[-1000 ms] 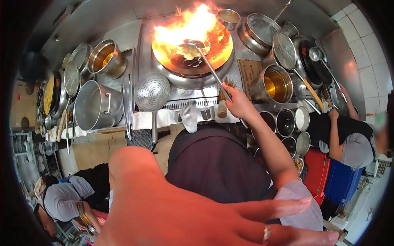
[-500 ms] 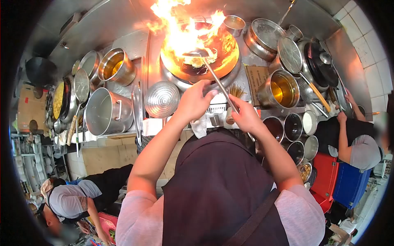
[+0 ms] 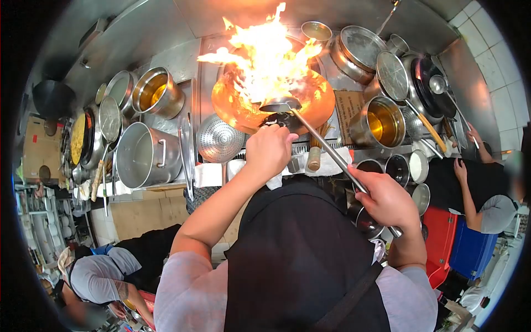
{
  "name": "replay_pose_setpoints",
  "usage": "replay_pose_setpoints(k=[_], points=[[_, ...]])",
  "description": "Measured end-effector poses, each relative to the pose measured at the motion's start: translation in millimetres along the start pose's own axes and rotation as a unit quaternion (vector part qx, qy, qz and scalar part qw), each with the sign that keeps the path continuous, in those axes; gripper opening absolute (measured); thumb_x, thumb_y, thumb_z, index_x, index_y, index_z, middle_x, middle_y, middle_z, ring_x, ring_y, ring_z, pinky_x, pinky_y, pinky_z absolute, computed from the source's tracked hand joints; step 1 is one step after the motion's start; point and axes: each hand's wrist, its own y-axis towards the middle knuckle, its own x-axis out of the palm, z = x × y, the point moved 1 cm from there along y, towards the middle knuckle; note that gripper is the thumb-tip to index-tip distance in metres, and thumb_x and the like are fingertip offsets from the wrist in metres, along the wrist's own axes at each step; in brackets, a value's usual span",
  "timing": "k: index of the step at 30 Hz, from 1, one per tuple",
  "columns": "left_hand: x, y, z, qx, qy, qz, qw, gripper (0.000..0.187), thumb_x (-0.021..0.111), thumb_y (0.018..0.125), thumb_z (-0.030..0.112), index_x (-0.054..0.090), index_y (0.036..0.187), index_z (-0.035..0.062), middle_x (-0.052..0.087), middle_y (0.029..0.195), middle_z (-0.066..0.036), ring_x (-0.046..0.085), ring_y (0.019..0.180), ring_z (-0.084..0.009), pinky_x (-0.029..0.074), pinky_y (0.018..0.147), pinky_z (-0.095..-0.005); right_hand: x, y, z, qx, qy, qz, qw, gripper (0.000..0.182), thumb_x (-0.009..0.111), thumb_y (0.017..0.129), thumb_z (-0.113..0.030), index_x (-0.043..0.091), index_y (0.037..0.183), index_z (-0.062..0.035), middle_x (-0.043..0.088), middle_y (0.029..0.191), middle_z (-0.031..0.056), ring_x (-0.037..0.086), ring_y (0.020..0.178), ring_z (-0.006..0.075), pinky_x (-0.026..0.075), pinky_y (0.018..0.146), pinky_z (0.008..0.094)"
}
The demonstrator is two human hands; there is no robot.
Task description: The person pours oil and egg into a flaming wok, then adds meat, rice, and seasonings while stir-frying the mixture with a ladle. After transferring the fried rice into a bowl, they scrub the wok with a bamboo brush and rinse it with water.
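Note:
A wok [image 3: 231,102] full of tall flames [image 3: 274,61] hangs over the burner in front of me, its near rim towards me. My left hand [image 3: 270,148] is closed at that near rim and holds the wok; the grip itself is partly hidden behind the fingers. My right hand [image 3: 386,200] wraps round the long metal handle of a ladle [image 3: 326,145]. The ladle's bowl is at the wok's near side, beneath the fire. Whatever food is inside is hidden by the flames.
Left stand a perforated strainer [image 3: 218,138], a large pot [image 3: 141,155] and a pot of oil [image 3: 157,91]. Right are another oil pot [image 3: 380,123], a mesh skimmer [image 3: 392,74] and a bamboo brush [image 3: 314,157]. One person [image 3: 102,274] works left, another [image 3: 470,188] right.
The wok has come nearer to me and tipped, and the flames have shifted. My right hand has drawn the ladle back, down and to the right. The left hand has moved slightly down.

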Motion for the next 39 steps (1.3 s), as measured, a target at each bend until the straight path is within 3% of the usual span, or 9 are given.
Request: replay_pose_setpoints(k=[11, 15, 17, 20, 22, 24, 34, 36, 39], points=[[133.5, -16.9, -79.5, 0.044, 0.012, 0.095, 0.994, 0.035, 0.067, 0.099, 0.032, 0.069, 0.08, 0.0028, 0.069, 0.082, -0.018, 0.066, 0.08, -0.0401, 0.052, 0.073, -0.0542, 71.3, 138.6, 2.2, -0.037, -0.066, 0.187, 0.979, 0.06, 0.059, 0.087, 0.0, 0.055, 0.147, 0.0037, 0.066, 0.127, 0.0341, 0.065, 0.112, 0.049, 0.052, 0.099, 0.0511], [95.5, -52.9, -76.5, 0.056, -0.029, 0.008, 0.998, 0.033, 0.069, 0.097, 0.03, 0.069, 0.077, 0.0033, 0.068, 0.081, -0.018, 0.066, 0.082, -0.0399, 0.05, 0.071, -0.0545, 69.1, 77.4, -31.3, -0.01, -0.064, 0.182, 0.981, 0.065, 0.062, 0.09, -0.004, 0.05, 0.153, -0.0005, 0.067, 0.109, 0.0286, 0.067, 0.105, 0.046, 0.054, 0.091, 0.0511], [64.6, -23.7, -71.9, 0.052, -0.009, 0.032, 0.998, 0.033, 0.069, 0.097, 0.032, 0.072, 0.079, 0.004, 0.07, 0.082, -0.016, 0.067, 0.084, -0.0383, 0.052, 0.073, -0.0536, 77.9, 56.3, -31.1, -0.027, 0.07, 0.181, 0.981, 0.066, 0.066, 0.088, 0.002, 0.053, 0.153, -0.0001, 0.071, 0.113, 0.0254, 0.067, 0.085, 0.0286, 0.055, 0.086, 0.0365], [21.4, 4.8, -72.1, 0.017, 0.005, 0.032, 0.999, 0.031, 0.071, 0.095, 0.032, 0.076, 0.083, 0.0043, 0.072, 0.085, -0.015, 0.07, 0.087, -0.0378, 0.055, 0.076, -0.0523, 83.1, 28.6, -47.6, 0.013, 0.083, 0.141, 0.986, 0.067, 0.068, 0.088, 0.003, 0.052, 0.154, -0.0011, 0.071, 0.104, 0.0214, 0.064, 0.081, 0.0209, 0.053, 0.081, 0.0325], [2.8, 6.4, -71.8, 0.053, -0.035, 0.012, 0.998, 0.034, 0.07, 0.097, 0.032, 0.074, 0.081, 0.002, 0.069, 0.081, -0.02, 0.068, 0.085, -0.0433, 0.053, 0.075, -0.0571, 70.3, 16.7, -72.3, 0.071, 0.064, 0.109, 0.989, 0.065, 0.067, 0.088, 0.004, 0.055, 0.152, -0.002, 0.071, 0.1, 0.0208, 0.065, 0.081, 0.0222, 0.053, 0.081, 0.0332], [2.3, 11.5, -78.0, 0.058, -0.041, -0.016, 0.997, 0.035, 0.069, 0.097, 0.033, 0.074, 0.081, 0.0016, 0.07, 0.083, -0.021, 0.069, 0.087, -0.0433, 0.054, 0.076, -0.0567, 67.4, 13.1, -80.5, 0.096, 0.045, 0.057, 0.993, 0.062, 0.067, 0.087, 0.0, 0.056, 0.148, -0.0002, 0.07, 0.113, 0.0286, 0.069, 0.103, 0.0449, 0.055, 0.093, 0.0466], [118.8, -40.8, -136.7, 0.115, -0.006, 0.01, 0.993, 0.035, 0.067, 0.098, 0.035, 0.072, 0.082, 0.0049, 0.069, 0.084, -0.018, 0.067, 0.086, -0.0388, 0.053, 0.076, -0.0526, 114.4, 135.2, -58.0, -0.012, -0.002, 0.252, 0.968, 0.062, 0.058, 0.086, 0.001, 0.055, 0.148, 0.0015, 0.069, 0.108, 0.0302, 0.066, 0.103, 0.0482, 0.054, 0.094, 0.0497], [92.3, -58.7, -128.9, 0.094, -0.012, -0.082, 0.992, 0.034, 0.067, 0.098, 0.036, 0.073, 0.083, 0.0059, 0.07, 0.082, -0.016, 0.068, 0.084, -0.0387, 0.052, 0.073, -0.0538, 110.1, 101.3, -74.2, -0.02, 0.022, 0.262, 0.965, 0.063, 0.062, 0.087, 0.002, 0.055, 0.15, 0.0004, 0.07, 0.112, 0.0291, 0.067, 0.105, 0.0467, 0.054, 0.096, 0.0484], [51.2, -34.4, -113.1, 0.097, -0.048, 0.035, 0.993, 0.036, 0.068, 0.097, 0.035, 0.074, 0.077, 0.0057, 0.071, 0.081, -0.014, 0.068, 0.083, -0.037, 0.051, 0.071, -0.0542, 115.7, 67.6, -67.9, 0.056, 0.203, 0.214, 0.954, 0.063, 0.066, 0.091, 0.003, 0.055, 0.152, -0.0014, 0.071, 0.098, 0.019, 0.065, 0.083, 0.0212, 0.054, 0.081, 0.0344]])
